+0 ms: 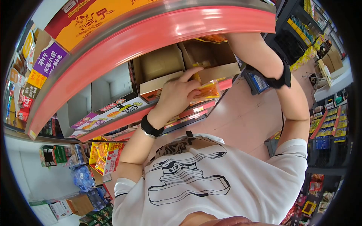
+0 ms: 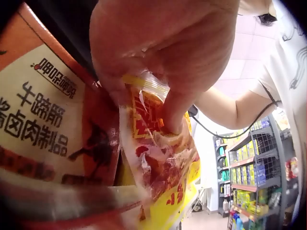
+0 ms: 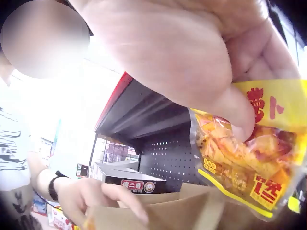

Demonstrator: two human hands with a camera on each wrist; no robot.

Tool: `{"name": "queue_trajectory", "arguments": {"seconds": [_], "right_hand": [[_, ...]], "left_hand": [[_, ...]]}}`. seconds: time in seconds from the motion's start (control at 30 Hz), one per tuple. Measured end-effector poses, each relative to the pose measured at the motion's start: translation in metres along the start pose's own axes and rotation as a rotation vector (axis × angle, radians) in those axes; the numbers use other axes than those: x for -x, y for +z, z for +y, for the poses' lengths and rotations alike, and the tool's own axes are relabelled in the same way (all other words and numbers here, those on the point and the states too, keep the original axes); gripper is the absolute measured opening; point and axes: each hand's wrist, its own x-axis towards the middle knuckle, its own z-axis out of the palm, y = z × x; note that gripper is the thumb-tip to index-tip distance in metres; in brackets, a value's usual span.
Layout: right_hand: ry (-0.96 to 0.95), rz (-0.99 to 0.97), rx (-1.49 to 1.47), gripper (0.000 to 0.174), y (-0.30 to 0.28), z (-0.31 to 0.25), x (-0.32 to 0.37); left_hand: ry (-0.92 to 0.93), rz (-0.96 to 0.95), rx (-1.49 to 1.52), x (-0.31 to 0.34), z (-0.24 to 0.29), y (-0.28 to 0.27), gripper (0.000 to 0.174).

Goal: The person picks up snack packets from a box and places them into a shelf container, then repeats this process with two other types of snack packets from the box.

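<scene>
My left hand (image 1: pixel 175 94) pinches a clear snack packet (image 1: pixel 207 91) with orange-red contents at the front of an open cardboard box (image 1: pixel 220 72). One finger reaches over the box's front edge. In the left wrist view, thumb and fingers grip the upper part of this packet (image 2: pixel 160 158), whose lower part is yellow. My right hand (image 3: pixel 192 52) holds another packet (image 3: pixel 244 158), yellow-topped with orange-red pieces, over the cardboard box in the right wrist view. The upper shelf hides that hand in the head view, where the right forearm (image 1: pixel 256 52) reaches beneath it.
A red-edged upper shelf (image 1: pixel 158 35) curves over the boxes. Left of the working box stand another brown box (image 1: pixel 158 67) and white-lined boxes (image 1: pixel 111 84). A yellow box of packets (image 1: pixel 101 154) stands lower left. Stocked racks (image 1: pixel 328 128) line the right side.
</scene>
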Motion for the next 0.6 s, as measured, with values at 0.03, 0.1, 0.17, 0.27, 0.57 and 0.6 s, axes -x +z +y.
{"name": "queue_trajectory", "arguments": {"seconds": [0.03,0.1,0.17,0.27,0.57,0.6], "right_hand": [[0.036,-0.072,-0.022,0.022,-0.009,-0.002,0.002],[0.059,-0.146,-0.044,0.025,-0.031,-0.01,0.007],[0.352,-0.412,-0.258,0.032,-0.054,-0.022,0.013],[0.287,-0.151,-0.352,0.035,-0.062,-0.028,0.033],[0.038,-0.012,-0.549,0.03,-0.078,-0.067,0.053],[-0.027,-0.009,-0.636,0.028,-0.076,-0.073,0.051]], "left_hand": [[-0.03,-0.006,0.001,-0.002,-0.001,-0.002,0.013],[-0.066,-0.001,0.004,-0.004,-0.003,-0.003,0.013],[-0.05,-0.018,-0.014,-0.004,-0.004,-0.003,0.014],[-0.045,0.023,0.008,-0.001,-0.001,-0.006,0.015],[-0.091,0.205,0.276,0.068,-0.005,-0.034,0.013],[-0.106,0.223,0.321,0.084,-0.01,-0.034,0.014]]}}
